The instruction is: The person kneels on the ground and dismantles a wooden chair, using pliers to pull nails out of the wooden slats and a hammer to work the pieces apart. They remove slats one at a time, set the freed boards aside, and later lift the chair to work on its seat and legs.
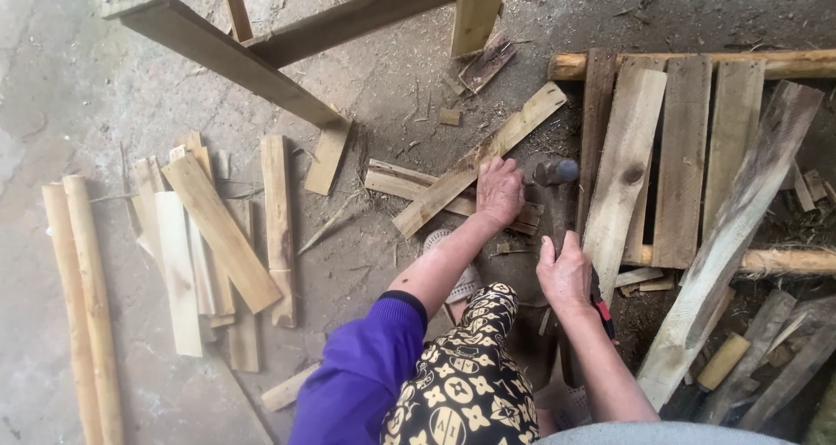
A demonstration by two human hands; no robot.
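**Q:** Nearest the lens, what do I have?

**A:** Patterned trousers (470, 380) and a purple sleeve (361, 375), at the bottom edge of the view. From them my two bare arms reach out over the concrete floor (70, 88).

**Q:** Right hand?

**A:** Right hand (566, 275), fingers wrapped together around the handle of a hammer (556, 192). The steel head points away from me, just beside the left hand and close to the left edge of the pallet (688, 158).

**Q:** Left hand?

**A:** Left hand (500, 191), palm down, fingers together and pressed flat on a slat (475, 162). Whether they curl under its edge, I cannot tell. The slat lies diagonally, crossing two shorter boards (396, 184) on the floor, its far end near the pallet's top left corner.

**Q:** Surroundings?

**A:** Left of me, a loose heap of cut slats (218, 236); further left, two round poles (83, 297) lying side by side near the left edge. At the top, the legs and rails of a timber frame (261, 53). A long grey plank (740, 227) leans across the pallet's right side. Chips and splinters litter the floor between.
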